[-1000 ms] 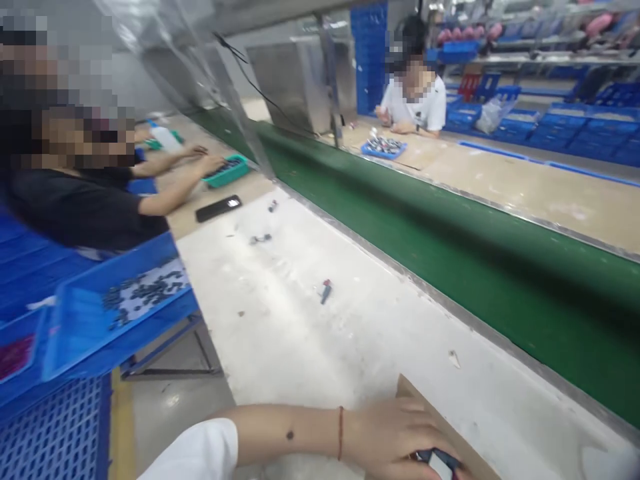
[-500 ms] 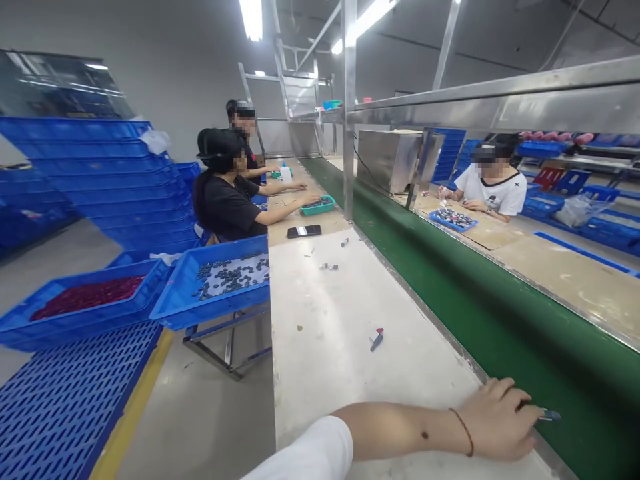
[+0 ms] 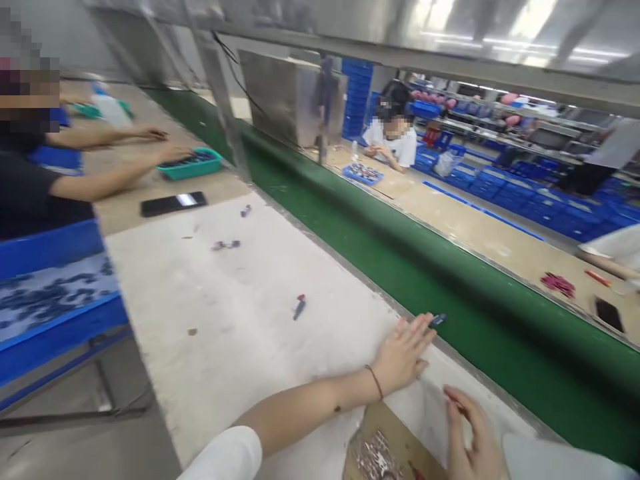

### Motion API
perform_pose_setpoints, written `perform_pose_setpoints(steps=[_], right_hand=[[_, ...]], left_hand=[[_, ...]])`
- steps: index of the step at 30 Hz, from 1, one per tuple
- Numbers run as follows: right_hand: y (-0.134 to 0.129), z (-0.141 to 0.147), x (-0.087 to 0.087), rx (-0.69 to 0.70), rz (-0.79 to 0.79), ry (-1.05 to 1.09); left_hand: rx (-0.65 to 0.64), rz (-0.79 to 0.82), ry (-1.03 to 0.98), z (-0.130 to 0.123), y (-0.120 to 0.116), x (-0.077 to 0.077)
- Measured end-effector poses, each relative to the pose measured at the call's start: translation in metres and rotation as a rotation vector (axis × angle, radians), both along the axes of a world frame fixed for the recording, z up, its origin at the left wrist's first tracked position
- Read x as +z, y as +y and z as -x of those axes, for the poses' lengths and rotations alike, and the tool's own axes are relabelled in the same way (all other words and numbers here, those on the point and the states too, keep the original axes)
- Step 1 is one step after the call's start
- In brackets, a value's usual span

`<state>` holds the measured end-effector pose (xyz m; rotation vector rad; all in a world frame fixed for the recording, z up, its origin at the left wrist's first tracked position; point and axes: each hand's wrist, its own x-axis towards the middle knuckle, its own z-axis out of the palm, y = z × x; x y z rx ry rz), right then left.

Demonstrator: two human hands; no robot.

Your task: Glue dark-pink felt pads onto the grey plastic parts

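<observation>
My left hand point(image 3: 406, 355) reaches palm down over the conveyor-side edge of the white table, fingers spread. Just beyond its fingertips a small dark blue piece point(image 3: 438, 320) sits on the green belt's near side; whether a finger still touches it I cannot tell. My right hand point(image 3: 475, 437), low in the view, is open with its fingers curved and nothing between them. Beside it is a brown board point(image 3: 427, 445) bearing a pile of small shiny pieces point(image 3: 377, 457). Another small dark piece with a red end point(image 3: 299, 307) lies on the white tabletop point(image 3: 260, 360).
A green conveyor belt point(image 3: 350, 233) runs along the table. On the left are a co-worker's arm point(image 3: 110, 175), a teal tray point(image 3: 193, 168), a phone point(image 3: 173, 203) and a blue crate point(image 3: 55, 247). Another person point(image 3: 395, 137) sits across the belt.
My view has turned right and down. My left hand has opened from its hold on the dark blue piece, which now lies at the belt. My right hand and the brown board have come into view.
</observation>
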<state>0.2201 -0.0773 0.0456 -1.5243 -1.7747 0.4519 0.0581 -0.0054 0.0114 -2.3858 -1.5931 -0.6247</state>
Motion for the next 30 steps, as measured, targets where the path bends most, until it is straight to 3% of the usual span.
perform_pose_setpoints(steps=[4, 9, 13, 19, 30], right_hand=[[0.019, 0.035, 0.011, 0.276, -0.165, -0.164], [0.033, 0.062, -0.001, 0.459, -0.242, -0.383], [0.032, 0.061, -0.008, 0.472, -0.290, -0.447], [0.028, 0.062, -0.002, 0.465, -0.275, -0.463], [0.023, 0.065, 0.000, 0.392, -0.231, -0.540]], left_hand=[[0.078, -0.089, 0.023, -0.007, -0.003, -0.018], [0.156, -0.148, 0.067, -0.017, 0.000, -0.031], [0.156, -0.113, 0.051, -0.020, 0.000, -0.032], [0.088, -0.084, 0.000, -0.019, -0.003, -0.028], [0.114, -0.101, -0.048, -0.022, -0.012, -0.020]])
